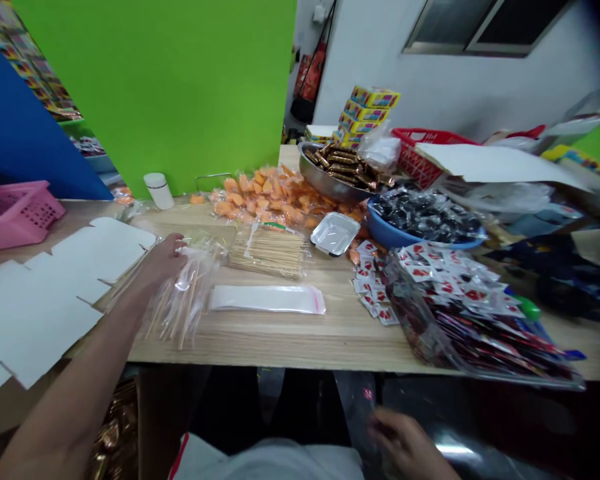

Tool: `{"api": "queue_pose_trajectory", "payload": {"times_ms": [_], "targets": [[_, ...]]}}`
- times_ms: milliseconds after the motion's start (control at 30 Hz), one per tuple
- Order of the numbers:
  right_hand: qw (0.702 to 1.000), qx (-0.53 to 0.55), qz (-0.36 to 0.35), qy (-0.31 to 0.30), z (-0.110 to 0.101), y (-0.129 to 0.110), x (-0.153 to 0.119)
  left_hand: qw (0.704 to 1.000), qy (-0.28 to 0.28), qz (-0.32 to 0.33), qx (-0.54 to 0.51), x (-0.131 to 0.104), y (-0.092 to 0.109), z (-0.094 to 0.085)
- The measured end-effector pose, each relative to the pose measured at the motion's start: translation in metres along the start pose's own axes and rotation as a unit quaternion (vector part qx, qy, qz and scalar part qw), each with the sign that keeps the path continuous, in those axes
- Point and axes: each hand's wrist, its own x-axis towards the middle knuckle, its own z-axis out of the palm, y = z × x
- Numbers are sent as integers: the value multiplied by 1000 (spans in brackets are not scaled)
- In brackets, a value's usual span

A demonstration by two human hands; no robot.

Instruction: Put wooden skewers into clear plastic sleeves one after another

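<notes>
My left hand (170,257) reaches over the table at the left, at the top end of a pile of clear bags with sticks in them (180,300); its fingers are bent and what they hold is too small to make out. Below the table's front edge, at the lower right, my right hand (400,437) is blurred, with its fingers curled by a clear plastic bag (363,400). A bundle of wooden sticks (275,250) lies at mid table, above a stack of flat clear sleeves (267,299). Beside the bundle stands a foil tray (335,233).
Orange wrapped pieces (265,193) lie along the green panel. A metal bowl (325,183), a blue basin (405,235) and a clear tray of packets (425,347) fill the right side. White card sheets (60,287), a white bottle (159,192) and a pink basket (17,220) are at the left.
</notes>
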Motion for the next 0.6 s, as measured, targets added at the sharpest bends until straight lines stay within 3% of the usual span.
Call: {"api": "queue_pose_trajectory", "payload": {"times_ms": [100, 200, 333, 400, 500, 600], "targets": [[991, -24, -131, 2, -28, -79, 50, 993, 40, 55, 92, 3, 7, 11], [965, -84, -240, 63, -49, -142, 116, 975, 35, 161, 148, -26, 22, 41], [931, -276, -224, 88, -53, -183, 210, 966, 1, 239, 99, -82, 39, 86], [922, -310, -222, 71, -48, -191, 245, 969, 2, 246, 31, -107, 49, 93], [912, -349, -215, 33, -43, -194, 276, 962, -40, 254, -87, -142, 71, 70], [903, -378, -204, 13, -42, -194, 290, 927, -90, 304, -201, -181, 93, 22]]}}
